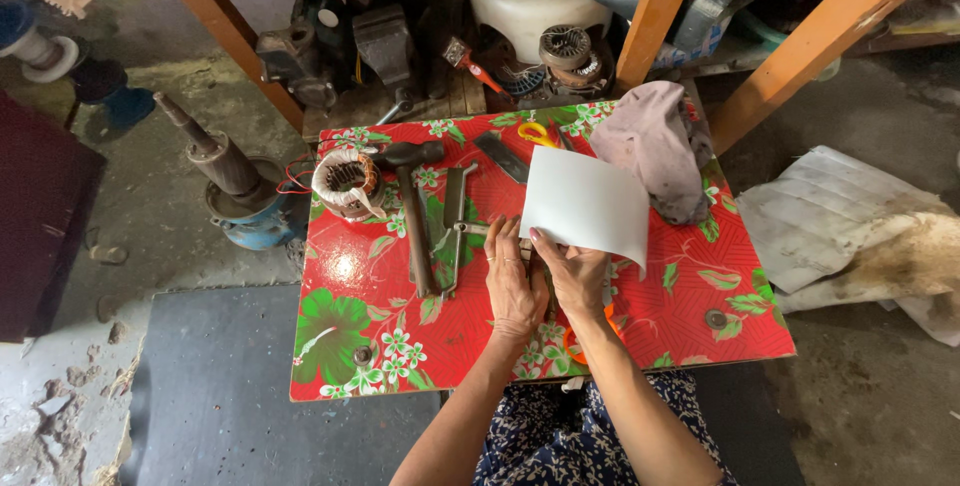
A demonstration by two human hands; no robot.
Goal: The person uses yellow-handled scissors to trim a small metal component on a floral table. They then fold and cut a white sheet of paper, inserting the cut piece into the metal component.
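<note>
A white sheet (585, 204) lies tilted over the middle of a red floral-covered table (690, 316). My right hand (577, 276) pinches the sheet's near edge. My left hand (512, 281) rests flat on the table just left of it, fingers by the sheet's near-left corner, holding nothing that I can see. Orange-handled scissors (570, 346) lie partly under my right wrist.
A hammer (412, 208) and flat metal tools (450, 226) lie left of my hands, beside a motor stator with copper winding (346, 183). Yellow-handled scissors (537, 133) and a pinkish cloth (660, 146) sit at the far side. Orange wooden frame legs (655, 11) and machine parts stand behind.
</note>
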